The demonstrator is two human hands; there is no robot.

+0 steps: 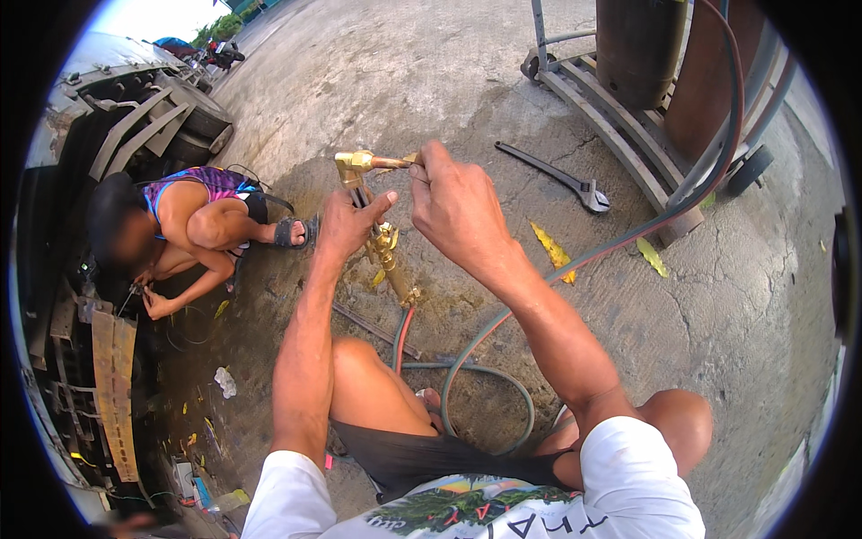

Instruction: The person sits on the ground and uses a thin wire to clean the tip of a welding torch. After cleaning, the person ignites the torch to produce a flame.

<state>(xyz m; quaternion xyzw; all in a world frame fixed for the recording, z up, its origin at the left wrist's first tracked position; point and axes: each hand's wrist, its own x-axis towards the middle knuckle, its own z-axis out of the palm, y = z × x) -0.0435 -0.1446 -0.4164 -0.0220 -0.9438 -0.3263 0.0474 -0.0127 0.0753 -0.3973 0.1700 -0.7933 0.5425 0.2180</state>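
Observation:
A brass cutting torch (pixel 388 258) is held up in front of me, its angled head (pixel 354 162) at the top and its tip pointing right. My left hand (pixel 343 226) is wrapped round the torch's tubes just below the head, thumb raised along them. The fingers of my right hand (pixel 460 199) are pinched together at the end of the tip. A thin piece shows at those fingers, too small to make out. From the torch's lower end, a red and a green hose (pixel 401 341) run down between my legs.
An adjustable wrench (pixel 566 180) lies on the concrete at right, near yellow leaves (pixel 551 249). Beyond stands a wheeled cart (pixel 611 121) with gas cylinders (pixel 639 49); a hose (pixel 628 235) crosses toward it. At left another person (pixel 199 211) crouches beside a vehicle (pixel 114 386). A metal bar (pixel 359 322) lies below the torch.

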